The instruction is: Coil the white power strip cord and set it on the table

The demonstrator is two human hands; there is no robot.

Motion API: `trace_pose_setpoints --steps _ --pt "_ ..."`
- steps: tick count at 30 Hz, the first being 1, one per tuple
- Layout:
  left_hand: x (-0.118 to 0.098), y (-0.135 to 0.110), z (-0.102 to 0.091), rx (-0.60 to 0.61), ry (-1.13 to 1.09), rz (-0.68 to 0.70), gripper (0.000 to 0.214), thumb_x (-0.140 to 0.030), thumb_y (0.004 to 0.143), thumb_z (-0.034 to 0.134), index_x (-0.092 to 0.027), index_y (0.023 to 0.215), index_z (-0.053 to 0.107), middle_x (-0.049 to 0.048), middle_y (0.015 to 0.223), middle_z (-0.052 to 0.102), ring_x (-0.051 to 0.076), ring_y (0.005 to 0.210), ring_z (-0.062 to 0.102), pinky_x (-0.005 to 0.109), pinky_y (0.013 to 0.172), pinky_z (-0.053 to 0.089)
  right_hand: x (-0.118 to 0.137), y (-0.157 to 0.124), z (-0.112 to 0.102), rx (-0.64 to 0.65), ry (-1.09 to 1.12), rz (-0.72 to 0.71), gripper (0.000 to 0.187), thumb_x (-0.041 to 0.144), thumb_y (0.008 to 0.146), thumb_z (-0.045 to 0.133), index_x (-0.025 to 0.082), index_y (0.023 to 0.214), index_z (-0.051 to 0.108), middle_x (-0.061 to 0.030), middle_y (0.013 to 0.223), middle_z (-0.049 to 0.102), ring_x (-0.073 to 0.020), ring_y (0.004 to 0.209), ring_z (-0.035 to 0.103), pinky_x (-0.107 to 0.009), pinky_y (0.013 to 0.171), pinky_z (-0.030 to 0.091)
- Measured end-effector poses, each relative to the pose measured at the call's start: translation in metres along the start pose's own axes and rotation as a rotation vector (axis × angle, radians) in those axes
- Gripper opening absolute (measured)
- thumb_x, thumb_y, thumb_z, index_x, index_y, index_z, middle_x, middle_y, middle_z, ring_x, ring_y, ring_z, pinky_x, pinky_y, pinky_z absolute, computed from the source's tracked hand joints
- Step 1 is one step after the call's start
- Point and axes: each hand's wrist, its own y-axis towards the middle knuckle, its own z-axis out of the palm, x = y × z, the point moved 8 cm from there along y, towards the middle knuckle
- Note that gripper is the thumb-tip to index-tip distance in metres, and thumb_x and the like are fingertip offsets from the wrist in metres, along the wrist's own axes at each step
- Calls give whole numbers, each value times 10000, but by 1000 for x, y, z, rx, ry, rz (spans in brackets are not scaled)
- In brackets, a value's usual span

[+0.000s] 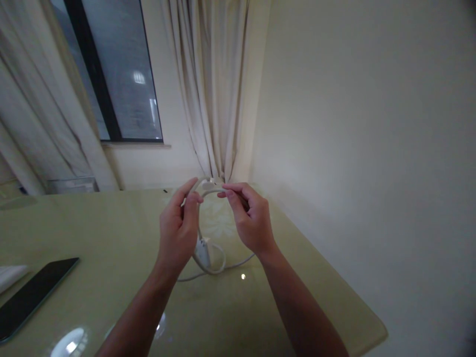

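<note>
A pale cable (213,191) is bent into a loop between my two hands, raised over the table. My left hand (181,225) is closed on the loop's left side, thumb and fingers pinching it. From the right, my right hand (250,215) pinches the top of the loop between thumb and fingertips. Below, a white block (204,252), perhaps a plug or adapter, joins the cable near my left wrist. More cable (219,270) curls around there and trails along the tabletop to both sides. A small white piece (209,184) shows behind the loop; its kind is unclear.
The glossy greenish table (122,238) meets a bare wall (353,148) on the right. A dark flat tablet-like slab (37,295) and a white object (11,275) lie at the left. Curtains (213,74) and a window (119,64) are behind the table.
</note>
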Motion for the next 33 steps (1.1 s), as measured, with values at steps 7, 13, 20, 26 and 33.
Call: trace_pose_setpoints --steps 7,13,20,26,33 --pt "-52 -9 12 104 828 610 287 -327 929 758 -240 1202 766 17 963 617 87 567 452 270 631 465 14 -3 -6 -64 110 -142 97 299 999 690 236 1068 716 -18 926 777 -150 840 759 -260 743 587" --pt "-51 -14 18 208 1030 750 239 -307 1069 545 -201 1204 711 55 1081 711 161 837 670 287 772 494 16 1 -26 -259 -159 -318 158 331 900 822 227 869 707 -30 923 705 -177 894 678 -309 796 564" --pt "-44 -5 18 235 892 605 225 -299 1063 533 -186 985 712 28 885 695 151 736 616 280 691 442 -1 8 -17 -98 -288 -135 207 358 993 704 229 1144 763 -27 867 785 -157 763 716 -274 724 555" --pt "-32 11 2 227 576 251 260 -409 1000 622 -188 910 727 -9 694 625 109 563 500 231 520 366 0 -1 15 313 -13 -8 672 308 980 702 253 1599 444 -22 1000 811 -140 745 749 -275 740 601" --pt "10 7 -1 516 101 -299 441 -579 991 595 -182 1162 684 28 744 728 76 403 473 194 401 377 7 2 1 128 -243 -157 350 208 1012 635 198 1356 700 -38 952 802 -136 777 719 -268 798 571"
